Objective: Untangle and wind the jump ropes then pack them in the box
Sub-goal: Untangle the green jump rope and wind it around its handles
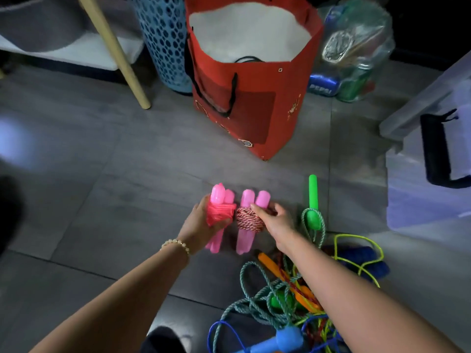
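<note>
While the left hand [201,225] grips the wound pink bundle [220,212] and the right hand [276,221] grips the striped bundle [248,221], the tangle [277,296] at 5 o'clock remains unsorted.

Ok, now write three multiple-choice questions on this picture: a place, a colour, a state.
1. Where is the tangled rope pile? A in the red bag; B on the floor, at the person's right; C on a chair.
2. What colour is the rope bundle in the left hand? A pink; B blue; C yellow.
3. The red-white rope in the right hand is: A loose; B wound round its pink handles; C cut.
Answers: 1 B, it lies on the tiles; 2 A, the coils are pink; 3 B, coils wrap both handles.
</note>
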Demonstrator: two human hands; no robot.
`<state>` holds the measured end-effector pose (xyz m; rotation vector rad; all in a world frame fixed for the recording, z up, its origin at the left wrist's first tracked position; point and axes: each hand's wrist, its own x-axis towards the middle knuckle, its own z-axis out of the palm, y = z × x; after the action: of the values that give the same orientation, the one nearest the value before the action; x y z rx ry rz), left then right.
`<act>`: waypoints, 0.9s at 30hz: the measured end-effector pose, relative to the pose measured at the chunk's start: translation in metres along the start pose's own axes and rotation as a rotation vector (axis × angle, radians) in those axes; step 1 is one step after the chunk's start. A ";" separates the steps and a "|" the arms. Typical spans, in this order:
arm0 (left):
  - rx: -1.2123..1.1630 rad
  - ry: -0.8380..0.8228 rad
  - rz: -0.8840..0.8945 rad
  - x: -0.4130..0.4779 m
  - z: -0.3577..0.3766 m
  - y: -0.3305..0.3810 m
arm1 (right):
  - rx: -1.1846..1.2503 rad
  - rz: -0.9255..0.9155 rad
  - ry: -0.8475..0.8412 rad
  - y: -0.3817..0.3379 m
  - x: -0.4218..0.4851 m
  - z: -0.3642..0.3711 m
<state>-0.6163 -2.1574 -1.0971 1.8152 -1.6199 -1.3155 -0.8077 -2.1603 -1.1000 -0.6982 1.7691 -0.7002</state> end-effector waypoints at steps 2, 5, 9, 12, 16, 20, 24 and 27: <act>-0.071 0.060 -0.042 0.004 0.009 0.006 | -0.017 -0.077 0.032 -0.003 0.002 0.001; -0.128 0.133 -0.039 0.007 0.021 0.013 | 0.034 -0.144 0.080 -0.006 0.006 -0.007; -0.133 0.100 -0.022 0.011 0.036 0.018 | 0.001 -0.180 0.114 -0.001 0.009 -0.023; -0.086 0.069 -0.034 0.009 0.041 0.017 | -0.111 -0.196 0.121 0.004 0.013 -0.025; -0.106 0.063 -0.046 0.007 0.036 0.015 | -0.155 -0.183 0.055 -0.003 0.013 -0.031; 0.016 0.140 -0.093 0.008 0.026 0.027 | -0.304 -0.351 0.178 -0.011 0.014 -0.070; 0.215 0.303 0.004 0.006 0.024 0.068 | -0.331 -0.112 0.415 0.001 0.018 -0.116; 0.264 0.237 0.150 0.007 0.039 0.095 | -0.275 0.180 0.217 0.017 0.024 -0.119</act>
<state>-0.7031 -2.1774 -1.0453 1.8704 -1.8211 -0.8198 -0.9297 -2.1519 -1.0956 -0.6525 2.1242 -0.4266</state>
